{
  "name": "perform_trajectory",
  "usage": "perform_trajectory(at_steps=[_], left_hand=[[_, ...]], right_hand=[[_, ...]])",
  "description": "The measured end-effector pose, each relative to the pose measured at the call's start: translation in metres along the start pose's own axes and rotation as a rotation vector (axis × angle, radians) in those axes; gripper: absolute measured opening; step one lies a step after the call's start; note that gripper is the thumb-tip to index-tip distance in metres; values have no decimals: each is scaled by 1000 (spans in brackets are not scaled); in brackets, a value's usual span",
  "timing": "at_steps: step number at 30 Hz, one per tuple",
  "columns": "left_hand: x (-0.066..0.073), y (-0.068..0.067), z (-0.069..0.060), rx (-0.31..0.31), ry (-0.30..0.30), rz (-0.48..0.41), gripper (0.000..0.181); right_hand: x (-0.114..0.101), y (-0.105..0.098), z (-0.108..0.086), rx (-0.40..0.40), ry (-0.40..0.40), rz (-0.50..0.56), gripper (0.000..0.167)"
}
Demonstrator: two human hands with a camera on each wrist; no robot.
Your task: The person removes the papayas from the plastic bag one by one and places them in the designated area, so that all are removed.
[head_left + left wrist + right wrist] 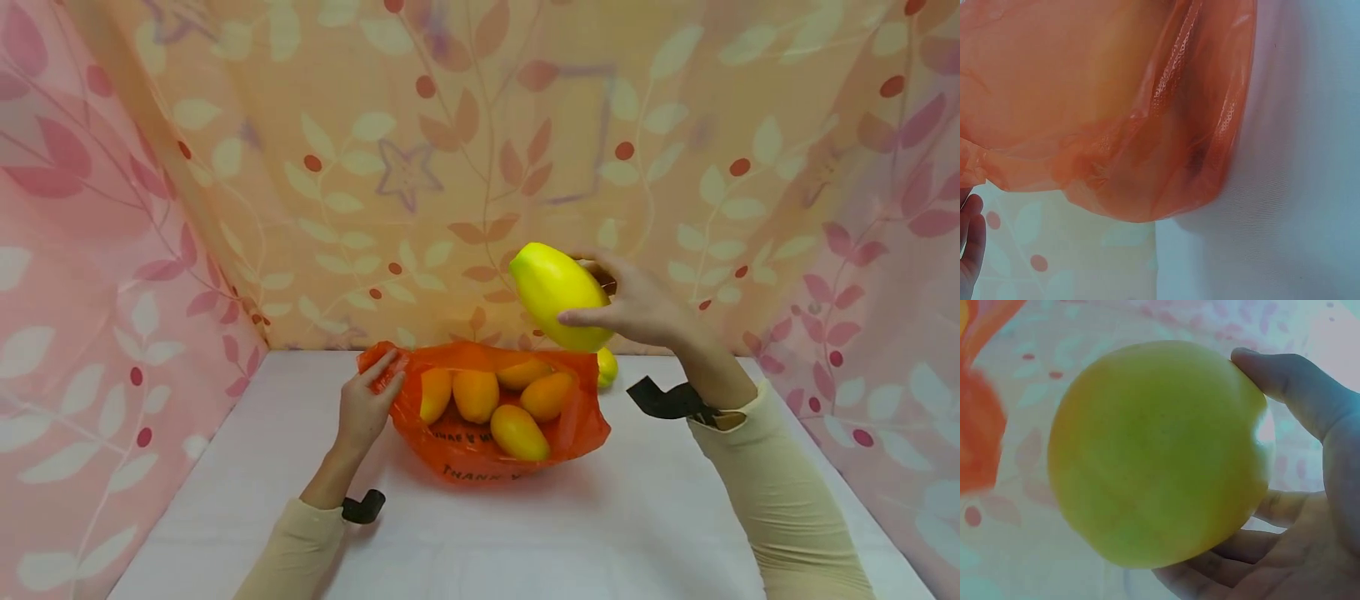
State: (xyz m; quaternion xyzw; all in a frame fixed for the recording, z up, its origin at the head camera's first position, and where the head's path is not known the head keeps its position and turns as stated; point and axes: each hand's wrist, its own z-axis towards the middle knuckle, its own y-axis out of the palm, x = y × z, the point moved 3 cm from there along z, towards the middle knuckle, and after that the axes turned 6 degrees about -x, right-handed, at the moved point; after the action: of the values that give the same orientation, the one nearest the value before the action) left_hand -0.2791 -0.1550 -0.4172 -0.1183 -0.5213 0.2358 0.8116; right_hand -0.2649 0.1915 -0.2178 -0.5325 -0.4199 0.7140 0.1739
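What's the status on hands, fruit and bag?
Right hand grips big yellow fruit, raised. Left hand holds edge of bag. Bag open, five mangoes visible inside. Nothing visibly in the way.

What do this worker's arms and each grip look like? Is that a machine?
No, those are a person's arms. The left sleeve and right sleeve are long, plain and cream-coloured. A bent black piece sits at the left wrist and another at the right. The left grip and right grip are ungloved human hands.
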Motion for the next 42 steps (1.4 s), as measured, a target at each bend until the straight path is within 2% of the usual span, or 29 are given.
perform_trajectory(at_steps=[7, 16, 23, 30, 35, 42], left_hand=[[3, 0, -1, 12, 21, 0, 41], [5, 0, -1, -13, -7, -26, 41], [6, 0, -3, -19, -27, -23, 41], [6, 1, -3, -10, -12, -15, 41], [4, 2, -3, -14, -16, 4, 41], [4, 2, -4, -17, -21, -8, 41]], right_hand=[[25, -16, -1, 55, 64, 52, 78], [56, -29, -5, 97, 102, 60, 76], [84, -26, -3, 86, 140, 78, 76], [109, -22, -4, 94, 179, 75, 76], [129, -17, -2, 69, 233, 58, 83], [155, -8, 0, 41, 267, 91, 84]])
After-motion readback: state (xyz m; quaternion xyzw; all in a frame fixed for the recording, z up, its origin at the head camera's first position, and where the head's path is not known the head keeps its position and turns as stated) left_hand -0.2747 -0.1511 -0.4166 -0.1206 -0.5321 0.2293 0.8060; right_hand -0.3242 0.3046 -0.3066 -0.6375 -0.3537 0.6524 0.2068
